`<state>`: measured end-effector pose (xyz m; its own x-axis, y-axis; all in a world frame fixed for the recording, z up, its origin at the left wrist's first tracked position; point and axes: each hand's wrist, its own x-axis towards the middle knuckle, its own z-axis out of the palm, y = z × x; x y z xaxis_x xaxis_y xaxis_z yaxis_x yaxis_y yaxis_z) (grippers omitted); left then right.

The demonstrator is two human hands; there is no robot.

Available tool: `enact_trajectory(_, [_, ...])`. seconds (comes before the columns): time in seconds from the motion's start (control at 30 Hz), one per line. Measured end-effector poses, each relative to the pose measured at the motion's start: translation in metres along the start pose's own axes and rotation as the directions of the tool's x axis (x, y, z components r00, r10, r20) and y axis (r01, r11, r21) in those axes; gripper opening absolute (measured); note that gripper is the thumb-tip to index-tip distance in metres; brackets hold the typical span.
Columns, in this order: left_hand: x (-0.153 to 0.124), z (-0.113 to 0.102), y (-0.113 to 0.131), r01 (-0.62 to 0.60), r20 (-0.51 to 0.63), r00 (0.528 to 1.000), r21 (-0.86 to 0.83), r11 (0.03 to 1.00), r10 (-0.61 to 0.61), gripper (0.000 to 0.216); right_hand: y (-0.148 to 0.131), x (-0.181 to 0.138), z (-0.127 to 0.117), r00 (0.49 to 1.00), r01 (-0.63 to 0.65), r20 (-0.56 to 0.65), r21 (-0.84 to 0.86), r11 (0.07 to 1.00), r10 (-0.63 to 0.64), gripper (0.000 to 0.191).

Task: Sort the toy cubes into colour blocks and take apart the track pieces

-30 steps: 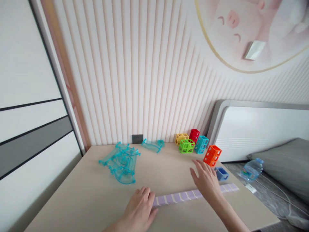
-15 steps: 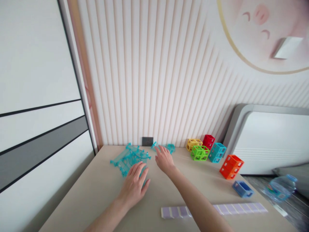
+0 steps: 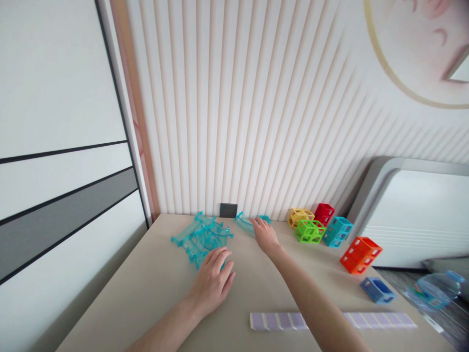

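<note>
Translucent teal plastic pieces with small knobbed ends form a loose pile [image 3: 200, 239] at the back left of the table. My left hand [image 3: 212, 278] lies palm down at the pile's near edge, fingers stretched out and slightly bent, covering part of it. Farther back, my right hand [image 3: 266, 235] reaches over a curved teal piece [image 3: 244, 222], fingertips at its right part. A teal piece with a bumpy rim [image 3: 265, 218] shows just behind those fingers. Whether the right fingertips touch or press on the curved piece, I cannot tell.
Open-sided plastic blocks stand at the right: yellow [image 3: 300, 217], green [image 3: 309, 231], red [image 3: 324, 214], teal [image 3: 337, 231], orange [image 3: 361, 255] and blue [image 3: 378, 290]. A lilac segmented strip [image 3: 274, 321] lies in front, partly under my right forearm. A ribbed wall [image 3: 205, 122] backs the table.
My right hand has shifted a little to the right along the curved teal piece, its fingers less spread. The left hand stays by the pile. The whole view has swung slightly left.
</note>
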<state>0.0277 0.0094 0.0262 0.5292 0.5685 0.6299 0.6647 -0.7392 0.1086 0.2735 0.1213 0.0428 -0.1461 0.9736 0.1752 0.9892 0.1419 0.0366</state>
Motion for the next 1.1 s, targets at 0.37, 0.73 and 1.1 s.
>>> enact_trajectory(0.37, [0.0, 0.001, 0.001, -0.016, 0.003, 1.0, -0.04, 0.999, 0.016, 0.014, 0.045, -0.033, -0.006, 0.991, 0.136, -0.029, 0.091, 0.987, -0.134, 0.064])
enact_trajectory(0.73, [0.0, 0.001, 0.001, -0.025, 0.008, 1.0, -0.046, 0.999, 0.026, 0.013, 0.069, -0.048, -0.001, 0.97, 0.244, -0.063, 0.203, 0.948, -0.236, 0.053])
enact_trajectory(1.1, [0.0, 0.005, 0.004, -0.021, 0.029, 0.999, -0.062, 0.998, 0.023, 0.012, 0.073, 0.023, -0.006, 0.989, -0.139, 0.079, 0.192, 0.971, 0.126, 0.03])
